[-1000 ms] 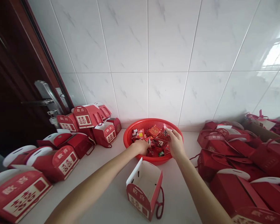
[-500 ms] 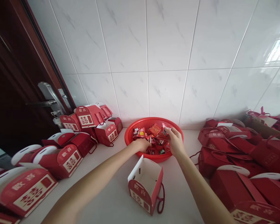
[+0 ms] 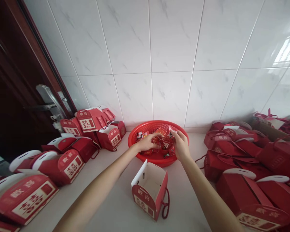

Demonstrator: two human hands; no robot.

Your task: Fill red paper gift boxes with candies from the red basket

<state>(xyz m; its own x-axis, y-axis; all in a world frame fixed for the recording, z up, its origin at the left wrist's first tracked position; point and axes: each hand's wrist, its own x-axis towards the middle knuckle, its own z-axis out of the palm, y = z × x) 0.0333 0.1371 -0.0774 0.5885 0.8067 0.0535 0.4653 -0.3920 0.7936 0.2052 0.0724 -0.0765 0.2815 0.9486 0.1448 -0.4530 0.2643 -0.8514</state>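
Observation:
A red plastic basket [image 3: 132, 138] holds several wrapped candies [image 3: 168, 145], mostly red. Over its left half, my left hand [image 3: 147, 142] has its fingers curled round a red-wrapped candy [image 3: 156, 140], partly hidden by them. My right hand [image 3: 183, 145] is at the basket's right side, thumb and fingers closed on a red and white candy packet [image 3: 172, 129]. In front of the basket, between my forearms, stands a red and white paper box [image 3: 145, 196], its top open and its white inside bare. A dark red cord handle [image 3: 168, 203] hangs at its right side.
Red gift boxes [image 3: 72, 164] with open tops stand in rows and a stack on the left. More red boxes [image 3: 241, 190] crowd the right, near an open carton [image 3: 265, 130]. A tiled wall [image 3: 170, 93] rises behind; a dark door [image 3: 9, 80] is at left.
My left hand has risen slightly and moved right within the basket, with a red-wrapped candy now at its fingers. The right hand still pinches its packet in nearly the same place.

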